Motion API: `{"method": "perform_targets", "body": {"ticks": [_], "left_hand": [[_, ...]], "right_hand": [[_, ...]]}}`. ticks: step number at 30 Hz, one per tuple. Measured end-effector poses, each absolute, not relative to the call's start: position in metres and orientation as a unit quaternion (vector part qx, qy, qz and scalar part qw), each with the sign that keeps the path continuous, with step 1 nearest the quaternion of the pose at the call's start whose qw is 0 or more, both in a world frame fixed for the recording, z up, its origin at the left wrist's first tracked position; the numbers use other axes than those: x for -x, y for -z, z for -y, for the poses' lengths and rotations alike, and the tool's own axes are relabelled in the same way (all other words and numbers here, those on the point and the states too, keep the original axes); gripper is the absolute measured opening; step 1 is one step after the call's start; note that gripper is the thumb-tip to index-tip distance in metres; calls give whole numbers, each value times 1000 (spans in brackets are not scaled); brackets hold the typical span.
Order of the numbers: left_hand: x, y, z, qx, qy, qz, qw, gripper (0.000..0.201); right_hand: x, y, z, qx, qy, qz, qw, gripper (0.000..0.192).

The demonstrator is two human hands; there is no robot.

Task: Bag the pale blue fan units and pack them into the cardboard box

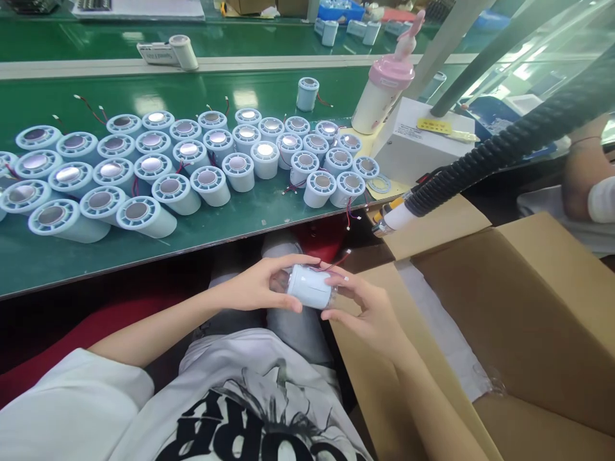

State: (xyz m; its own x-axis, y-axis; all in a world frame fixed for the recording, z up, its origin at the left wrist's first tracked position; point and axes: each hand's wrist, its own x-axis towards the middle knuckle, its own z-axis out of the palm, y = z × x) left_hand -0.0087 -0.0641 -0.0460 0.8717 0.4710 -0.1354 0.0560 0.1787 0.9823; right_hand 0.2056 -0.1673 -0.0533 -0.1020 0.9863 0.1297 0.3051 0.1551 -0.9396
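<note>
Both hands hold one pale blue cylinder (310, 286) with red wires, lying sideways over my lap below the table edge. My left hand (259, 285) grips its left end, where a clear cap or wrap shows. My right hand (365, 304) pinches its right end with the fingertips. Several matching cylinders (177, 168) with round silvery tops stand in rows on the green table (144, 256) in front of me. One more cylinder (307, 93) stands alone farther back.
An open cardboard box (504, 307) sits at my right, beside my right forearm. A black ribbed hose (504, 147) with a white nozzle hangs over it. A white box (423, 137) and a pink-lidded bottle (384, 89) stand at the table's right end. Another person's arm (583, 179) is at far right.
</note>
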Motion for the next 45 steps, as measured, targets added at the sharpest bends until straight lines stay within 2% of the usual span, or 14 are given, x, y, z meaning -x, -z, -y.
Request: {"method": "perform_targets", "body": {"ticks": [9,22,28,38,45], "left_hand": [[14,39,64,-726,-152,-157,653,72],[16,40,65,-728,-152,-161,649,73],[15,39,64,-732,-146,-156,646,70],[15,40,63,-733,-147,-143,649,69],[13,43,62,-736,-175,-114,644,70]], "right_hand": [[-204,43,169,492,-534,537,430,38],[-197,35,162,502,-631,411,425,33],[-195,44,162,498,-673,335,433,39],[-183,46,157,507,-721,257,395,51],[-182,43,155,480,-797,179,319,58]]}}
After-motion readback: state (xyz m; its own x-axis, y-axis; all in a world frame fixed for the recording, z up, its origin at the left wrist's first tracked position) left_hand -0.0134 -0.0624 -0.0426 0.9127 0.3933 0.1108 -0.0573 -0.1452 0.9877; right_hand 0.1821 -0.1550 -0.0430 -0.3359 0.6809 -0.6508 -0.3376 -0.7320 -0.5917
